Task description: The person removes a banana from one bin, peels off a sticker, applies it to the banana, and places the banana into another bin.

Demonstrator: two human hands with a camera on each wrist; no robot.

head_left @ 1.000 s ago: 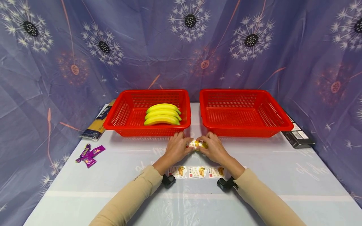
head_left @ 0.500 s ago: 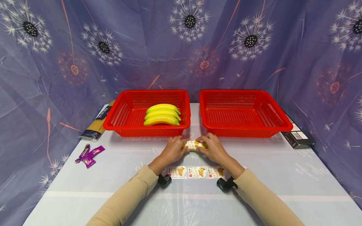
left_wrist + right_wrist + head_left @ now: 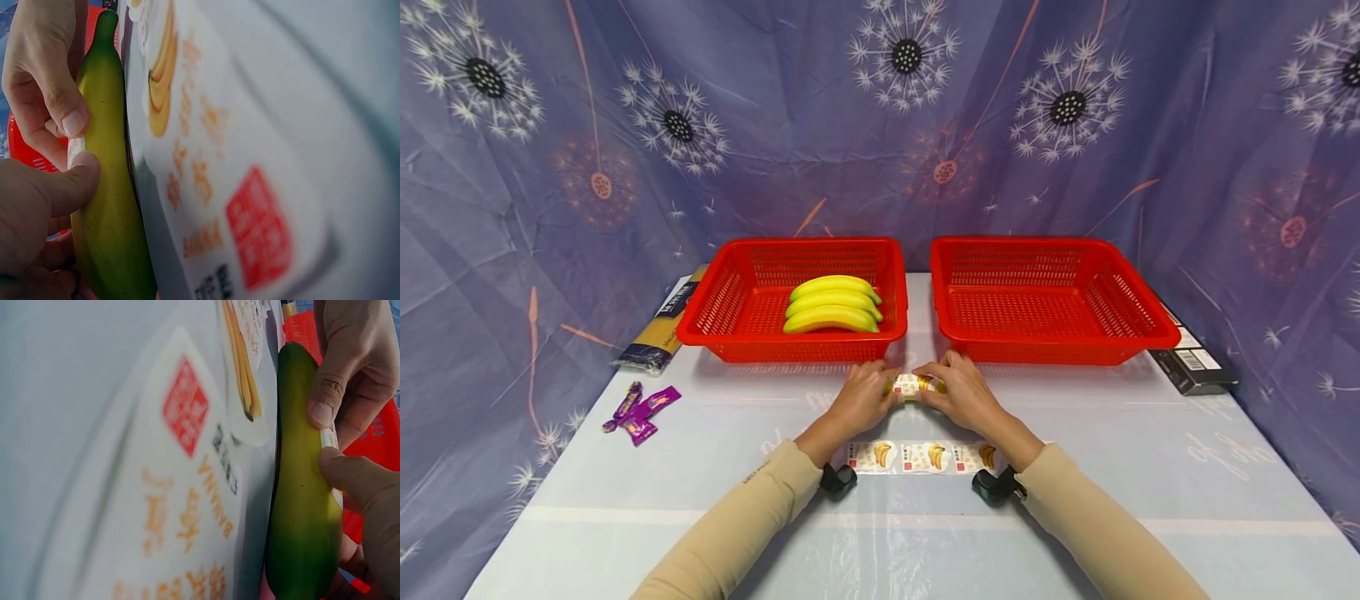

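A banana (image 3: 915, 387) lies on the table between my hands, wrapped with a white label sticker (image 3: 907, 385). My left hand (image 3: 864, 398) grips its left end and my right hand (image 3: 962, 393) grips its right end. In the left wrist view the green-yellow banana (image 3: 112, 187) has both thumbs pressing the sticker's edge (image 3: 75, 149) onto it. The right wrist view shows the same banana (image 3: 300, 487) with thumbs on the sticker (image 3: 329, 439). A strip of banana stickers (image 3: 925, 457) lies on the table near my wrists.
The left red basket (image 3: 730, 325) holds three bananas (image 3: 832, 304); the right red basket (image 3: 1142, 333) holds nothing. A spaghetti pack (image 3: 662, 325) and purple sweets (image 3: 640, 408) lie at the left. Dark boxes (image 3: 1193, 360) sit at the right.
Both hands have closed in a little on the banana, and less of the sticker shows between them. Nothing else has moved.
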